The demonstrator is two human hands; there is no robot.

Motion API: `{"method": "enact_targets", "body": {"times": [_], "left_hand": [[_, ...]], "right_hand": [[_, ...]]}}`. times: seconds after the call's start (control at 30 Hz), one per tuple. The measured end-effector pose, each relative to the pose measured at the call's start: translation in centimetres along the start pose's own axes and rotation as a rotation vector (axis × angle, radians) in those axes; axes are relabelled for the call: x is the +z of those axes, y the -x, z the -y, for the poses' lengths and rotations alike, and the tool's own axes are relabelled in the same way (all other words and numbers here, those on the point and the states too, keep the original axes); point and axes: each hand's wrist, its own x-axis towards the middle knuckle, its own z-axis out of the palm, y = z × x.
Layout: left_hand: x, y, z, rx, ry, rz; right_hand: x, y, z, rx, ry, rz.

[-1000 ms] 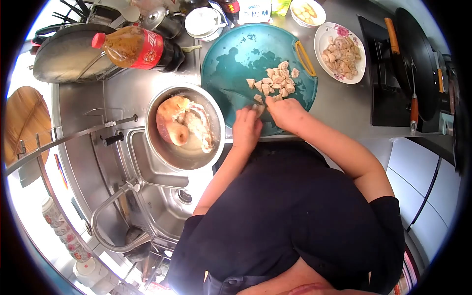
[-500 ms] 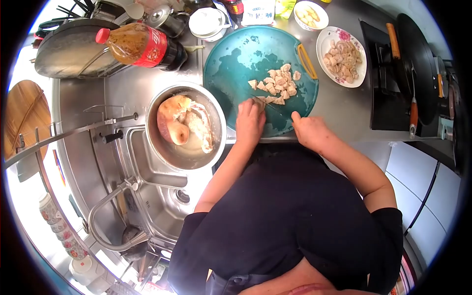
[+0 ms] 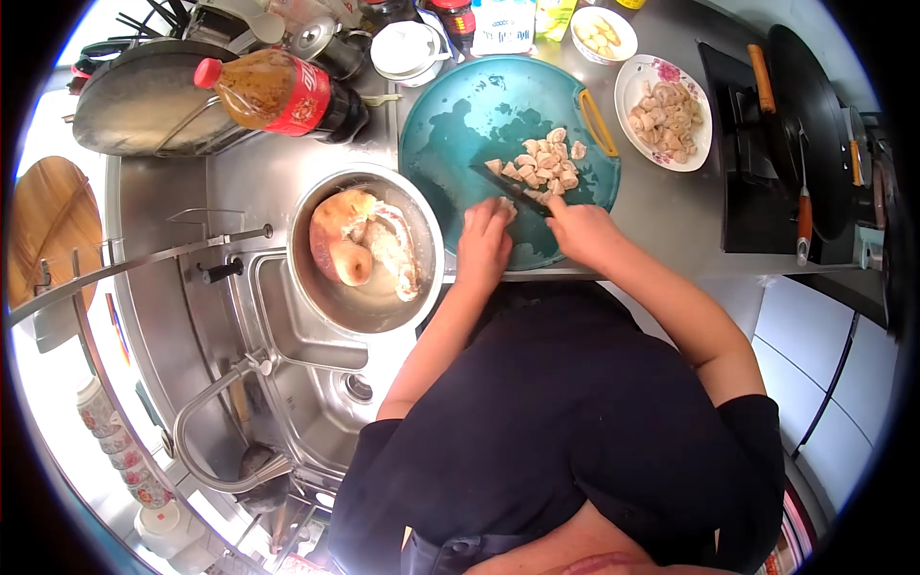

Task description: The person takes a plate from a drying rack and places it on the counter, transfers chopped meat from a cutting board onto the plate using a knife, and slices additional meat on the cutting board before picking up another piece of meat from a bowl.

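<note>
Right hand (image 3: 583, 233) grips knife (image 3: 517, 195); meat pieces (image 3: 548, 163) just beyond grip.

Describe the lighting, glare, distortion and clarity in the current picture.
In the head view, dark curved borders cut the corners, suggesting a fisheye lens; white glare washes out the background around the wooden board; wet patches on the green cutting board catch light; the black shirt shows few folds; the knife looks dark, its fine edge too small to judge.

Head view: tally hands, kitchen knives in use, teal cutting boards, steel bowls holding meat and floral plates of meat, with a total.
Left hand plus right hand: 2
Kitchen knife: 1
Teal cutting board: 1
Steel bowl: 1
Floral plate: 1
Total: 6
</note>
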Motion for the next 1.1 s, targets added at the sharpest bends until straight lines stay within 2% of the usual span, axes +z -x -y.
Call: {"method": "enact_targets", "body": {"times": [0.17,0.3,0.53,0.63,0.73,0.83,0.97,1.1], "left_hand": [[-0.1,-0.3,0.2,0.050,-0.047,-0.053],[0.5,0.4,1.2,0.036,-0.017,-0.036],[0.4,0.3,1.4,0.016,0.059,-0.025],[0.0,0.1,1.1,0.002,0.049,-0.051],[0.6,0.3,1.7,0.018,0.049,-0.133],[1.4,0.1,1.3,-0.117,0.097,-0.242],[1.9,-0.4,-0.3,-0.140,0.079,-0.216],[1.9,0.1,-0.6,-0.029,-0.011,-0.100]], "right_hand": [[-2.8,3.7,0.1,-0.033,0.178,0.171],[-2.1,4.0,-0.2,-0.040,0.178,0.197],[1.4,-4.4,2.7,-0.123,0.039,0.072],[1.5,-5.7,3.8,-0.133,0.039,0.085],[1.2,-3.6,1.8,-0.082,0.072,0.100],[-0.7,-0.7,0.2,0.012,0.093,0.077],[-2.2,3.0,-0.7,0.038,0.110,0.084],[-2.4,5.0,-0.5,0.004,0.147,0.173]]}}
